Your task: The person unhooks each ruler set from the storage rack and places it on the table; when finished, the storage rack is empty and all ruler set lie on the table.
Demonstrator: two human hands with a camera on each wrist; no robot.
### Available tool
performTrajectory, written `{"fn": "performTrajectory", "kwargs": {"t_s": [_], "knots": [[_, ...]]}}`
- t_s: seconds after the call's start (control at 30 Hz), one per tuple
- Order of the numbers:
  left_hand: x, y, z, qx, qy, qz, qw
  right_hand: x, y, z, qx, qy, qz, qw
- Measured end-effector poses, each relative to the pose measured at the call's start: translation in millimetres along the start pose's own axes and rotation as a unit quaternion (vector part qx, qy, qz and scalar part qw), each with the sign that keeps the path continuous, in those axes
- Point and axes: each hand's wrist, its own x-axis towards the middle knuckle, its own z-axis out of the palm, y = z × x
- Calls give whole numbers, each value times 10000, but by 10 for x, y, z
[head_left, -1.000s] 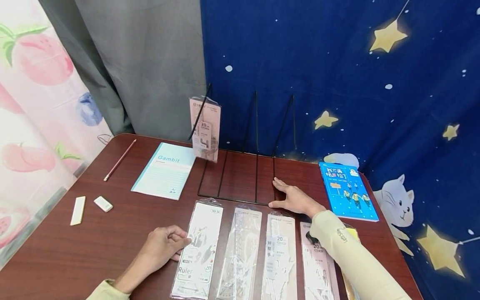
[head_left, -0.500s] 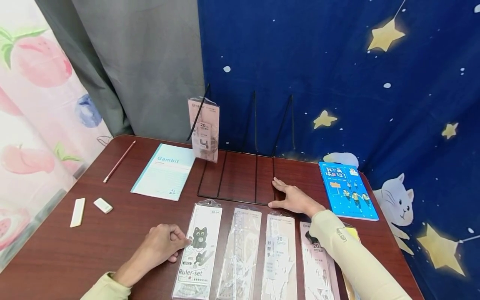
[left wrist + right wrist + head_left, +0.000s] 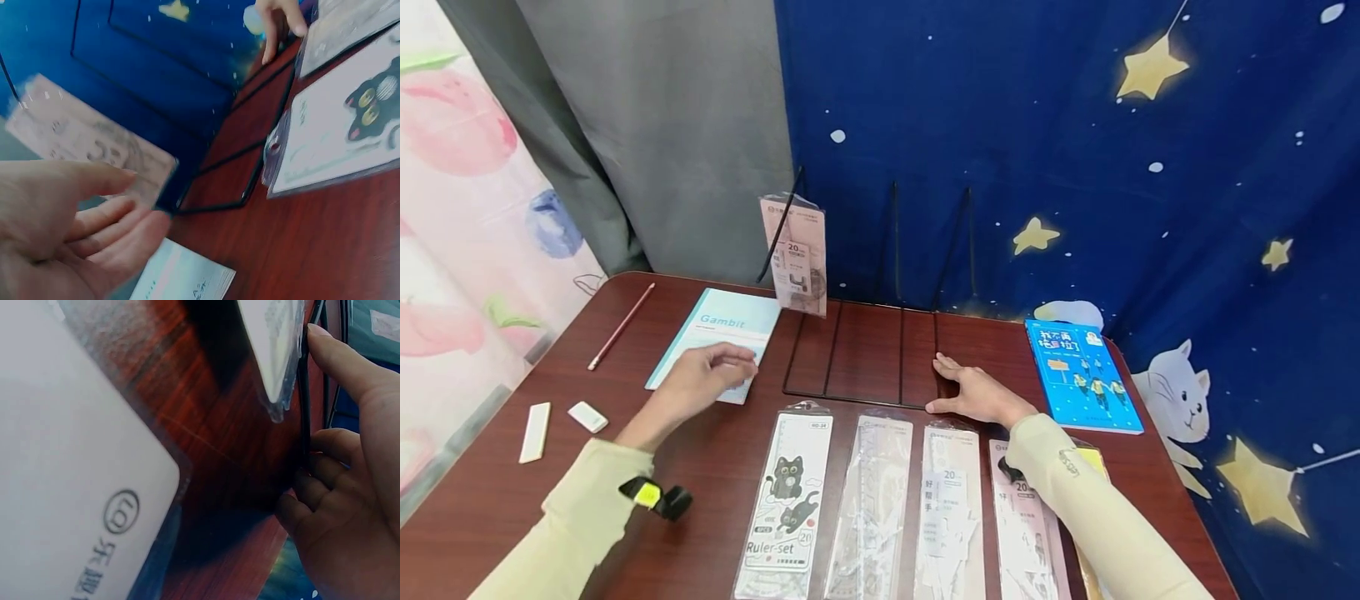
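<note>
Black wire forms the rack [image 3: 880,354] that the right hand [image 3: 976,394] rests on, at the rack's front right corner. The fingers [image 3: 331,456] lie flat along the base wire and the thumb tip touches the front bar; nothing is gripped. Just nearer the person than this hand lie four packets in a row; the right forearm crosses over the rightmost one.

The left hand [image 3: 703,379] hovers over the near edge of the teal notebook [image 3: 718,333], fingers loosely extended and holding nothing; whether it touches the cover cannot be told. The cat ruler set [image 3: 786,500] lies on the table [image 3: 497,517] to the right of this hand and nearer the person, apart from it. One pink ruler packet [image 3: 795,254] stands upright in the rack's left slot, beyond the left hand.

Change from one second ago: the left hand has left the edge of the cat ruler set and moved forward and left to the notebook. The cat ruler set now shows its printed face clearly. The right hand has kept its position on the rack.
</note>
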Motion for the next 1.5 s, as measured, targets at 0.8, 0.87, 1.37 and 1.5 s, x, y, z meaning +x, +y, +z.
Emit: {"fn": "performTrajectory", "kwargs": {"t_s": [0.8, 0.87, 1.37, 1.5], "knots": [[1109, 328, -394, -639, 546, 521, 9951, 39, 43, 45, -77, 99, -34, 9999], [1123, 328, -374, -624, 627, 494, 9949, 38, 51, 43, -79, 79, -39, 9999], [1011, 344, -249, -923, 747, 851, 9893, 26, 59, 35, -39, 52, -115, 9999], [914, 311, -230, -1286, 652, 873, 9857, 26, 55, 35, -3, 38, -141, 9999]]}}
